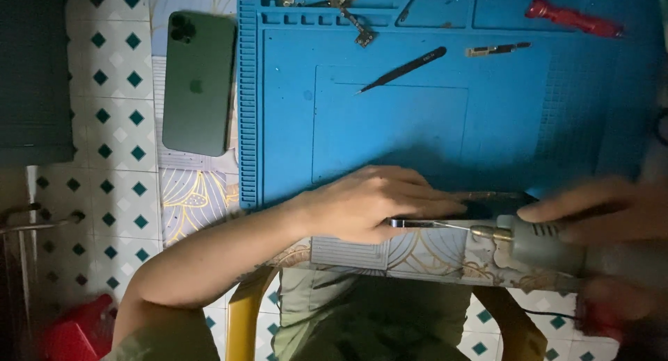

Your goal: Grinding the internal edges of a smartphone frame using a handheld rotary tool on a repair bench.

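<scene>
— What's the room like from where you stand?

— Dim. A floor of white tiles with teal diamonds (104,152), and a small table under a patterned cloth (195,194). Most of the top is covered by a blue silicone repair mat (390,124) with ridged edges and little trays along its far side.

— And the hands?

— The left hand (379,201) lies flat, fingers together and stretched out, pressing down on a dark phone (445,211) at the near edge of the mat. Only the phone's shiny side rim and a strip of its top show past the fingers.

— The right one?

— The right hand (605,211) is blurred, but it is wrapped around a grey rotary tool (543,243). The tool has a brass collet (487,231), and its thin bit points left, with the tip right at the phone's edge. I cannot tell whether it actually touches.

— Anything else lying about?

— A dark green phone (198,83) lies face down on the cloth just left of the mat, well away from the hands. On the mat there are black tweezers (403,70), a small metal part (497,49) beyond them, a red-handled tool (574,18) at the far right, and some circuit pieces (351,17) in the trays. Below the table I can see a yellow chair frame (243,312), with something red (73,330) on the floor.
</scene>
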